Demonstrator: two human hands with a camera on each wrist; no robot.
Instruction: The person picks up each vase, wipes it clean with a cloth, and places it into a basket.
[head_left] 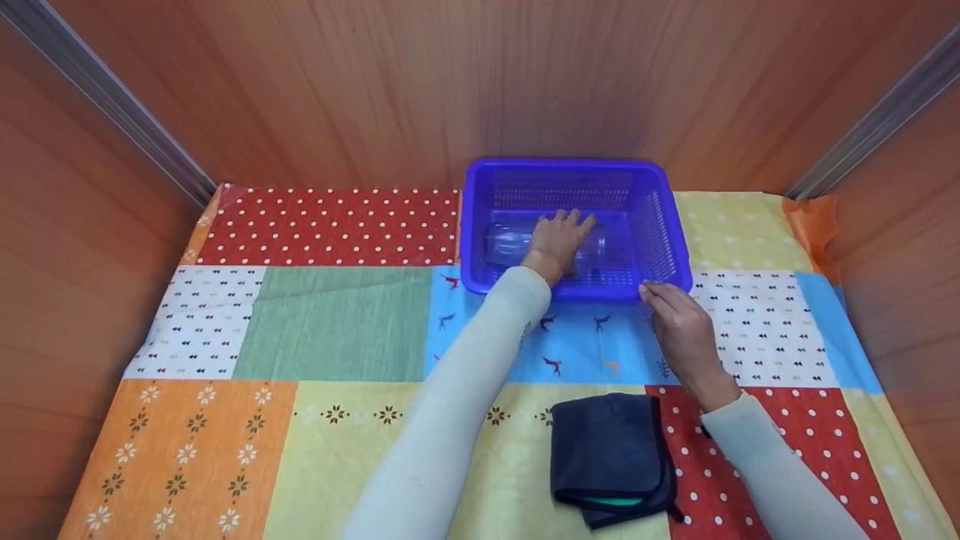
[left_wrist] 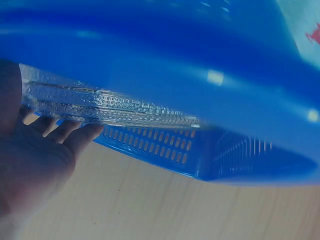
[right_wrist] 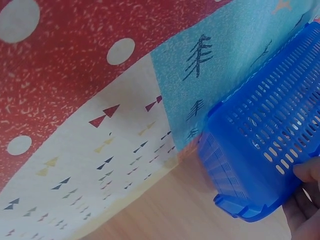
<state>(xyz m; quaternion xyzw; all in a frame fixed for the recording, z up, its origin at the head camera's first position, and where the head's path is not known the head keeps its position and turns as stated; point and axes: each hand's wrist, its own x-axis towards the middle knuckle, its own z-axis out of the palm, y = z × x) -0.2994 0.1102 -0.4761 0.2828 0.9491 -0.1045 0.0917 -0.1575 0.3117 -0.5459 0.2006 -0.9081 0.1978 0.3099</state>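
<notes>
Inside the purple-blue basket lies a clear cylindrical container with a textured, shiny surface. My left hand reaches over the near rim and spans this container from above, its fingers over the far side. In the left wrist view, the fingers of the left hand lie along the clear container, and the basket rim hides part of it. At the near right corner my right hand pinches the basket rim. The right wrist view shows its thumb on the outer slotted wall.
A folded dark cloth item with a green patch lies in front of the basket, between the forearms. A patchwork cloth covers the surface. Wooden panels stand behind the basket and at both sides.
</notes>
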